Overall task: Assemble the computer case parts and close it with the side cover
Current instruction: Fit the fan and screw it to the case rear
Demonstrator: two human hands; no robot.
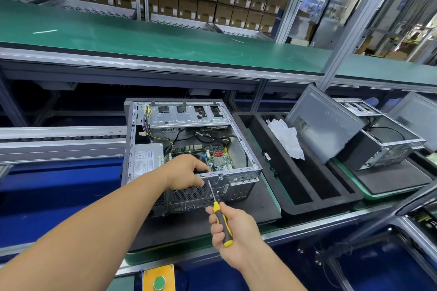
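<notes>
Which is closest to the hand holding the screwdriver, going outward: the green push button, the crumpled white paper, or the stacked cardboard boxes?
From the right hand, which grips the screwdriver:
1. Green push button, just below and to the left, on its yellow plate at the bench edge.
2. Crumpled white paper, up and to the right, in the black foam tray.
3. Stacked cardboard boxes, far back on the shelves.
</notes>
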